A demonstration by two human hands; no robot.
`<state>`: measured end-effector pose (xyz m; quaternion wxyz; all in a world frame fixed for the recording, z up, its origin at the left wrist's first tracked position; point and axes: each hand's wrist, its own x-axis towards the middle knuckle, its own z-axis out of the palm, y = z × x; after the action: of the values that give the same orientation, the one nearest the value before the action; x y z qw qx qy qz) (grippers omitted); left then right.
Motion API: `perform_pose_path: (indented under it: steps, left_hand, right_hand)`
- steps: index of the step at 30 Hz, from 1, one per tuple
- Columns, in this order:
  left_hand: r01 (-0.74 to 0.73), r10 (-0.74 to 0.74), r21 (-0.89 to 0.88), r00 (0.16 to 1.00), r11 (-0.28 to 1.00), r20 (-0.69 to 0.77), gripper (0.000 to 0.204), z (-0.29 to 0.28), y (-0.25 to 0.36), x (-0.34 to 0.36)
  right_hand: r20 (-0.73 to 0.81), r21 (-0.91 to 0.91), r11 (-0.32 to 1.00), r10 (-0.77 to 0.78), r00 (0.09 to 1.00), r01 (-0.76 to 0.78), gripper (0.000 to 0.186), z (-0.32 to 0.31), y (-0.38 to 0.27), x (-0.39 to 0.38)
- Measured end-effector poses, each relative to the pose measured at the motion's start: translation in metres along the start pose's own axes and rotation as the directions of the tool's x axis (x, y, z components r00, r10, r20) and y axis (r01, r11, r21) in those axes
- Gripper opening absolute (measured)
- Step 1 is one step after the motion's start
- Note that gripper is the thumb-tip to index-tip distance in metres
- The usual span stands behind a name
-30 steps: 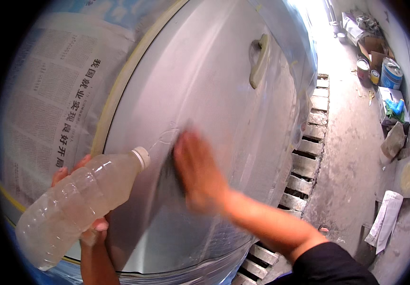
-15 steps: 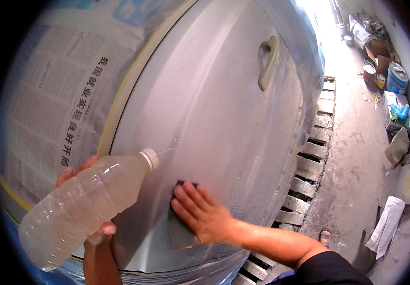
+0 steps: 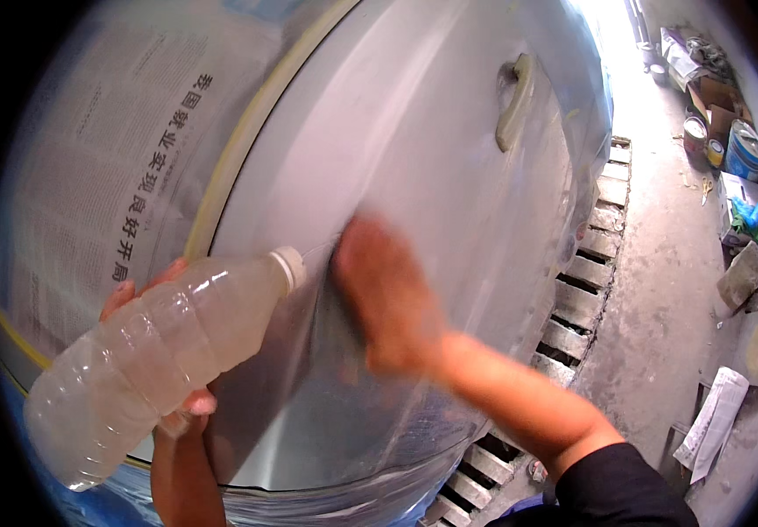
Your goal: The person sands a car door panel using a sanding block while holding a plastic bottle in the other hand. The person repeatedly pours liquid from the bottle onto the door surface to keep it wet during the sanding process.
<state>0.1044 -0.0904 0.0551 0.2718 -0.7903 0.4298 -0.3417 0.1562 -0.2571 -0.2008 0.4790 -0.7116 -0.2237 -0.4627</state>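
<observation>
My left hand [image 3: 187, 415] is wrapped round a large clear plastic bottle [image 3: 155, 347] of cloudy liquid, tilted with its white cap toward the panel. A thin stream leaves the cap and meets the panel near my right fingers. Blurred by motion, my right hand [image 3: 388, 294] lies over a dark grey sheet of sandpaper [image 3: 333, 329] and presses it on the grey car door [image 3: 414, 140]. The lower door looks wet. Farther up sits a yellowish-green door handle [image 3: 512, 105].
Newspaper masking [image 3: 124, 140] edged with yellow tape [image 3: 243, 145] covers the area left of the door. Clear plastic film [image 3: 353, 505] wraps its lower edge. A slatted drain [image 3: 583, 303] runs along the right. Paint cans [image 3: 745, 151], cardboard and folded paper [image 3: 713, 422] stand by the wall.
My right hand and the sandpaper have slid upward along the door. The bottle in my left hand has shifted slightly up, still pouring. The whole view has moved a little.
</observation>
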Motion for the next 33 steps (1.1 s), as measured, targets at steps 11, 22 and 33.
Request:
perform_pose_path:
  steps: [11,22,33]
  left_hand:
    - [0.168,-0.287,-0.538,0.947,0.826,-0.146,0.112,0.025,0.017,-0.004]
    - [-0.072,-0.042,-0.646,0.986,0.760,-0.159,0.101,0.018,0.015,0.005]
    - [0.159,-0.287,-0.559,0.946,0.814,-0.148,0.102,0.027,0.013,-0.010]
  right_hand:
    - [0.093,0.142,0.990,0.009,0.996,-0.023,0.085,0.013,-0.042,-0.032]
    - [0.072,0.072,0.997,-0.032,0.997,0.026,0.081,0.033,-0.070,-0.067]
    - [0.015,0.029,0.997,0.072,0.997,-0.072,0.083,0.038,-0.068,-0.087]
